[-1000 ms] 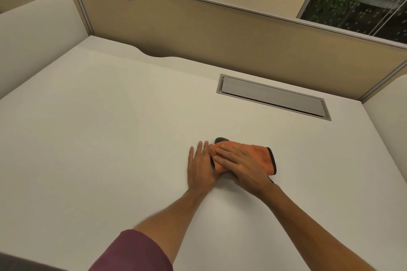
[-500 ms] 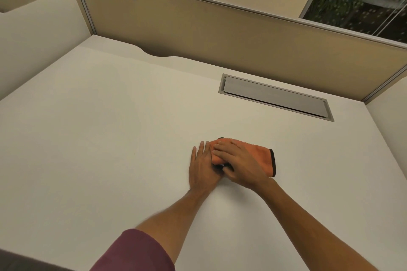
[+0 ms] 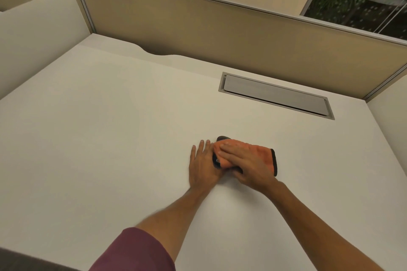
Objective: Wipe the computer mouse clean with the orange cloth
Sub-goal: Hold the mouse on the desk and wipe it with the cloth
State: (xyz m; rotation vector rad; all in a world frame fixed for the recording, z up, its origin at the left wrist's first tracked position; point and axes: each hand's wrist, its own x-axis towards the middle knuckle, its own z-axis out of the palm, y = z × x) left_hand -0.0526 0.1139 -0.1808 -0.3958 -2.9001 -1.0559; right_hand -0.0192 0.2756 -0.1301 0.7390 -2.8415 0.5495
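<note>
Only the head view to go on, so here's what it gives.

The right hand [image 3: 246, 161] lies flat on top of the cloth [image 3: 261, 153], fingers together and stretched out, palm pressing down. That's a pushing hold rather than a pinch: the cloth is pinned under the palm, not bunched up in a fist. Makes sense for wiping, since a flat hand spreads the fabric over the curved top.

The left hand [image 3: 203, 165] sits flat on the desk [image 3: 110, 127], fingers extended, its inner edge touching the mouse [image 3: 222, 138]. It isn't closed round anything. I'd guess it's there as a stop so the mouse doesn't skate sideways under the wiping pressure.

The mouse is almost all buried. A dark tip pokes out past the far end of the cloth, just beyond the right fingertips, and a dark sliver shows between the two hands. So it's directly under the right fingers, wedged against the left hand. How much of it has been wiped, I honestly can't tell from here.

The cloth's loose end trails off to the right, lying on the desk, its black edge showing.
</note>
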